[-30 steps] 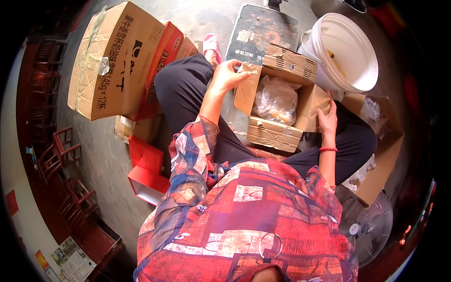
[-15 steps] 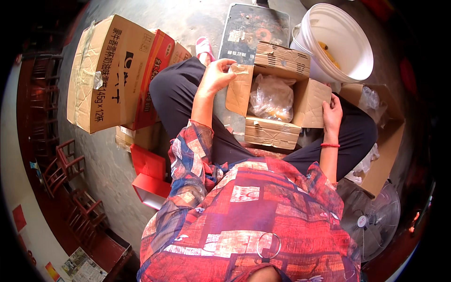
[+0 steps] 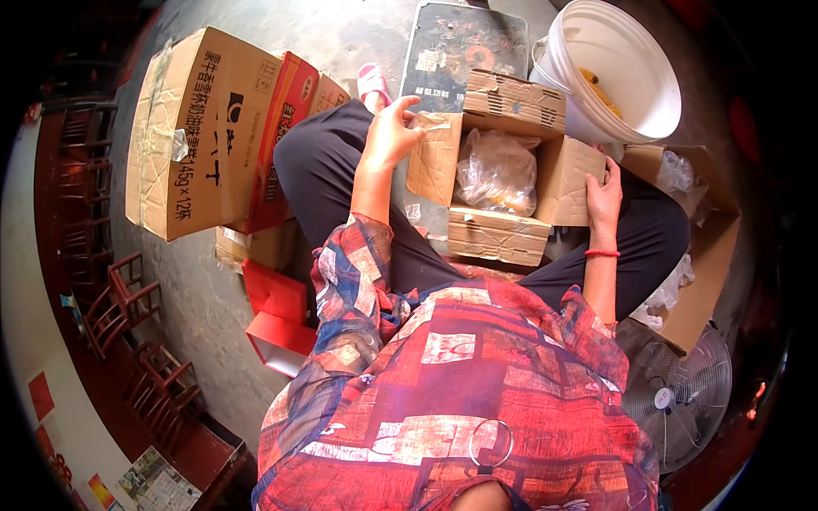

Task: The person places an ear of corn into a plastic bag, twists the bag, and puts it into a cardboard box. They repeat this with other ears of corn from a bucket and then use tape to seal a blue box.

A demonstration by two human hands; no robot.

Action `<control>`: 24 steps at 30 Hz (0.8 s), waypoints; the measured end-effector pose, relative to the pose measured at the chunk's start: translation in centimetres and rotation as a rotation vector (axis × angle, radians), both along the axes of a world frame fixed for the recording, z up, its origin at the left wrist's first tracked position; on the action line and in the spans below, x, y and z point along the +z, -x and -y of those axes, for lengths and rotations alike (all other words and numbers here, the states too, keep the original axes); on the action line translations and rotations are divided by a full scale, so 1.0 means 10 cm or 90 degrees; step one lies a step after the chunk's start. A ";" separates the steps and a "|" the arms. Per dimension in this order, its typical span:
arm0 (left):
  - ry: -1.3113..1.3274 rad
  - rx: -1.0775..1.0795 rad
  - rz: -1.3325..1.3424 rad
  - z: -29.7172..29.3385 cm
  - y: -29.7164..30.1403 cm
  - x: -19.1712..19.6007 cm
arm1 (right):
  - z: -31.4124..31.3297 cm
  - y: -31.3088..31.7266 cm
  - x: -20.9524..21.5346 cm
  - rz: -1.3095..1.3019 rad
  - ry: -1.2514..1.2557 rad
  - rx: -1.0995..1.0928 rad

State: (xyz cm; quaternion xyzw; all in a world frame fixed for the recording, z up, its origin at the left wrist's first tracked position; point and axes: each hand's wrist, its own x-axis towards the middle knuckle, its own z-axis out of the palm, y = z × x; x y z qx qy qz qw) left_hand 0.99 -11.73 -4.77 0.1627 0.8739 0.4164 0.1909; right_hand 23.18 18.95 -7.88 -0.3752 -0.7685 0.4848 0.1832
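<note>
Brown corrugated cardboard box (image 3: 498, 230) sits open at upper centre of the frame on the seated person's lap, flaps spread. White bucket (image 3: 615, 72) stands at upper right, touching it. Clear plastic bag (image 3: 497, 170) lies inside. Left hand (image 3: 390, 134) grips the left flap, fingers curled over its edge; right hand (image 3: 603, 198) presses the right flap, fingers together.
</note>
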 end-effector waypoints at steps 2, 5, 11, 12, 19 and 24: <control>0.043 -0.004 -0.020 -0.03 -0.01 0.01 | 0.00 0.00 0.01 -0.032 0.054 -0.010; 0.080 -0.014 -0.064 -0.08 -0.02 0.00 | 0.02 0.03 0.07 -0.086 0.143 -0.018; 0.108 -0.039 -0.113 -0.14 0.00 -0.11 | 0.01 0.03 0.10 -0.104 0.177 0.011; 0.105 -0.044 -0.107 -0.15 0.00 -0.11 | 0.01 0.03 0.10 -0.114 0.177 0.016; 0.114 -0.071 -0.042 -0.20 -0.02 -0.07 | 0.06 0.05 0.14 -0.119 0.197 0.030; 0.080 -0.086 -0.085 -0.18 -0.01 -0.13 | 0.04 0.04 0.10 -0.109 0.193 0.031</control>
